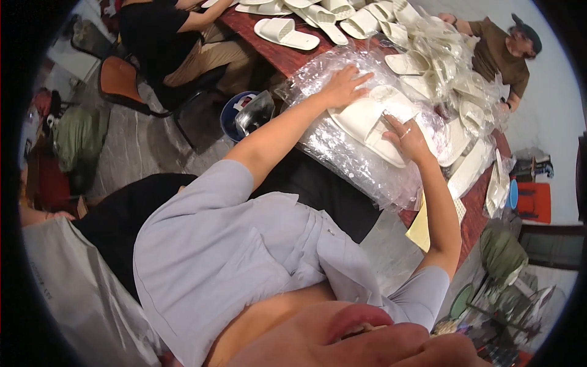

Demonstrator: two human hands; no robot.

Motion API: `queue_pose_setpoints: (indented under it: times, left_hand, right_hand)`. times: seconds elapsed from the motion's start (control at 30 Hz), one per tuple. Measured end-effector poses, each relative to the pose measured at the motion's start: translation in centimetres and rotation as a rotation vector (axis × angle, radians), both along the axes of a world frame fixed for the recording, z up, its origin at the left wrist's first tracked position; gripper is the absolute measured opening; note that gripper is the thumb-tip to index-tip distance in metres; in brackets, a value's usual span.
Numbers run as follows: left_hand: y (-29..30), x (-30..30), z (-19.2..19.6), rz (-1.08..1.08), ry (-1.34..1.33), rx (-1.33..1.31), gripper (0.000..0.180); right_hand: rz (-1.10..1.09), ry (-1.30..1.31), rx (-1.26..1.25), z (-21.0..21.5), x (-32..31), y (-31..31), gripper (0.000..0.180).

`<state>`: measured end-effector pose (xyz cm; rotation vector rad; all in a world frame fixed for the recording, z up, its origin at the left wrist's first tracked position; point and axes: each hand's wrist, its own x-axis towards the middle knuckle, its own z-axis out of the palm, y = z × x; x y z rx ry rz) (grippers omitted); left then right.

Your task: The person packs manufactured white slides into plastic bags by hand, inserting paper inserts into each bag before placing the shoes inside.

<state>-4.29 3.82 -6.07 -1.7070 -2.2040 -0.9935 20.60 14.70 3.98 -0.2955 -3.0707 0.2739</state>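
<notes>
While the left hand [345, 87] spreads open over the far left end of a pair of white slippers [358, 119], the right hand [411, 139], well apart from it, reaches across their near right end; whether its fingers pinch anything cannot be told. The pair lies over clear plastic film [333, 150] at the near edge of the red table [260, 38]. Light, flat pressure at both ends would probably keep the pair aligned and the slippery film unwrinkled.

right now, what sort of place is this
Probably a packing workshop: white slippers heaped on a red table, clear plastic around some, and other people beside it.
</notes>
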Motion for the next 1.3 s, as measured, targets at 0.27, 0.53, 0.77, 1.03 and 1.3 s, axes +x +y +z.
queue_pose_setpoints:
  times: [0.27,0.53,0.77,1.03,1.3]
  left_hand:
    - [-0.1,1.4,0.2,-0.095,-0.107,-0.040,0.057]
    - [-0.6,0.6,2.6,-0.097,0.024,-0.113,0.054]
    - [-1.8,-0.5,3.7,0.117,-0.061,-0.152,0.049]
    - [-1.7,0.6,4.7,0.034,-0.225,-0.244,0.053]
    - [-1.5,2.9,2.9,0.008,-0.150,-0.282,0.057]
  right_hand:
    - [0.176,0.060,-0.003,-4.6,-3.0,1.9,0.036]
    - [0.006,0.406,-0.524,-8.3,0.2,1.8,0.016]
    - [-0.056,0.381,-0.026,-5.5,2.7,-0.9,0.022]
    - [0.066,0.268,0.026,-6.3,2.8,1.9,0.028]
    - [0.189,0.046,-0.117,-5.8,-0.6,3.1,0.033]
